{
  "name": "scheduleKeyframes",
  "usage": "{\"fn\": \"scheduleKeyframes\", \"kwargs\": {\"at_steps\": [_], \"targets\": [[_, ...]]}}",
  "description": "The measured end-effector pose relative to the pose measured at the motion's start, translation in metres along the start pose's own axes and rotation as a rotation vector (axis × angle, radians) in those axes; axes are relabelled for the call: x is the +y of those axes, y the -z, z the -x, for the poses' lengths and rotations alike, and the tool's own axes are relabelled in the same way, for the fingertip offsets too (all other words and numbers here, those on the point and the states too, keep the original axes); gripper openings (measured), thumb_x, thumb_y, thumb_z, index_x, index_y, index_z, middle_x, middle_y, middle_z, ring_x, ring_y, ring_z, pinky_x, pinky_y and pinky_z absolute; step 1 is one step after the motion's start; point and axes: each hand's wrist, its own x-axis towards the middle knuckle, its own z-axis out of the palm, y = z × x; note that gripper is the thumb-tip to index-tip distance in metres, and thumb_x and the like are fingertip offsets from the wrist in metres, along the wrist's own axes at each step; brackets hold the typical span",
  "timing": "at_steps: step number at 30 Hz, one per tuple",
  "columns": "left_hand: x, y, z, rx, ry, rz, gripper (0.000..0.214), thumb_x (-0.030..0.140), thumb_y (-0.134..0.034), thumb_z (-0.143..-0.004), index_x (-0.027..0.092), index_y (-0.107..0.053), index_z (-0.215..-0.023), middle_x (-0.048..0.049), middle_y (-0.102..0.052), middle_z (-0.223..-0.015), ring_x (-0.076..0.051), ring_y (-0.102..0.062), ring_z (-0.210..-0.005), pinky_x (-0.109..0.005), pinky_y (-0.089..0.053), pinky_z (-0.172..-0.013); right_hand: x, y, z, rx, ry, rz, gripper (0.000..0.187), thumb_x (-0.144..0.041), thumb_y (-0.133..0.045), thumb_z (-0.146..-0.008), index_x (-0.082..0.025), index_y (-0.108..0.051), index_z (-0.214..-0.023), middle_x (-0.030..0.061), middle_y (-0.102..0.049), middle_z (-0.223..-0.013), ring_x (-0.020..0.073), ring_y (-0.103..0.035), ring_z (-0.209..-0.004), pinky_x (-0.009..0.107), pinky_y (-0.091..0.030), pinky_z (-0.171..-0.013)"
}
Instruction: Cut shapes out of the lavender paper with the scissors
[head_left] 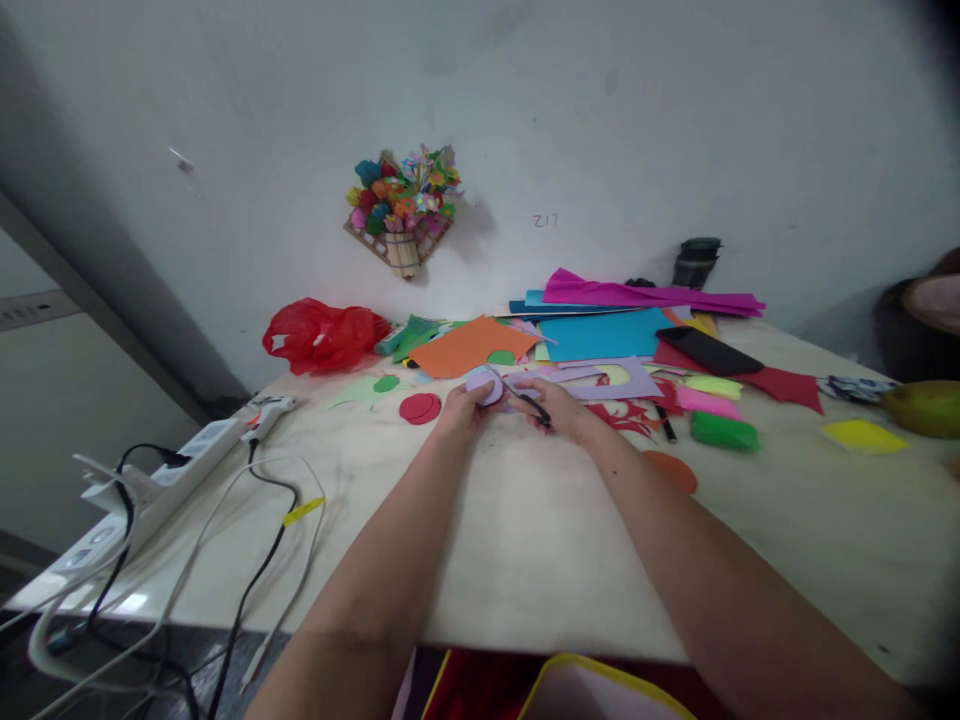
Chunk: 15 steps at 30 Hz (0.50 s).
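My left hand [466, 408] pinches a rounded piece of lilac paper [486, 384] above the middle of the table. In my right hand [553, 402] is a pair of scissors [534, 407], its dark handle under the fingers and its blades pointing left at the lilac piece. Whether the blades are apart is too small to tell. Left of my left hand lie red paper circles [420, 408], overlapping. A cut lilac sheet [634, 380] with an opening in it rests just beyond my right hand, over red paper scraps [624, 416].
Coloured sheets, with an orange one [472, 346] and a blue one [600, 335], lie along the wall. A phone [709, 350] and a green packet [724, 431] are at right. A red plastic bag [322, 335], a power strip [172, 470] and loose cables occupy the left side.
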Motion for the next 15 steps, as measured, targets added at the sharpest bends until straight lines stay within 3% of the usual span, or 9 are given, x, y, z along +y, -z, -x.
{"fn": "scheduleKeyframes", "kwargs": {"at_steps": [15], "targets": [[0.0038,-0.0028,0.0023,0.059,0.022,0.019,0.011,0.003,-0.065,-0.084,0.004,-0.07,-0.094,-0.0131,-0.074,-0.08,-0.018,-0.072,-0.065,-0.027,-0.063,-0.063,-0.0069,0.0013,0.0044,-0.015,-0.017,0.002,0.055,-0.032,-0.072,-0.081,-0.014,-0.058,-0.13,-0.0103,-0.049,-0.045,0.0102,-0.042,-0.036,0.019,-0.031,-0.038]]}}
